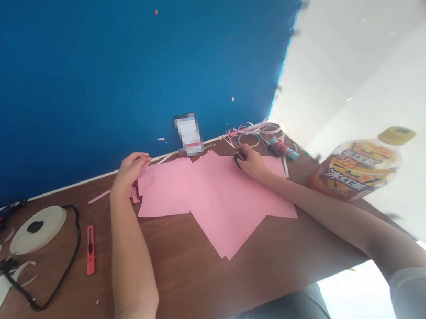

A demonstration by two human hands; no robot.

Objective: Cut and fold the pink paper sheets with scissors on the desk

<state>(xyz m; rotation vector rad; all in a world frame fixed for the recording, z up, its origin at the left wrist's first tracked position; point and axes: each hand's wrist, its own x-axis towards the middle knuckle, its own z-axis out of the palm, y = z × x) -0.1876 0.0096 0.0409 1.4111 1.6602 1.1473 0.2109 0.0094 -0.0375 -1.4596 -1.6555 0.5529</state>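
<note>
Several pink paper sheets (219,201) lie overlapping on the brown table (183,285). My left hand (129,170) rests at the far left corner of the sheets, fingers curled and pinching small pink paper pieces. My right hand (250,160) lies on the far right part of the pink paper, fingers closed round the black handles of scissors (238,157). Both forearms stretch out across the table.
An orange utility knife (90,249), a white round device (37,229) with a black cable (61,276) lie left. Paper strips and pens (274,140) pile at the far right. An orange-labelled bottle (360,165) stands at the right edge. A blue wall (105,69) backs the table.
</note>
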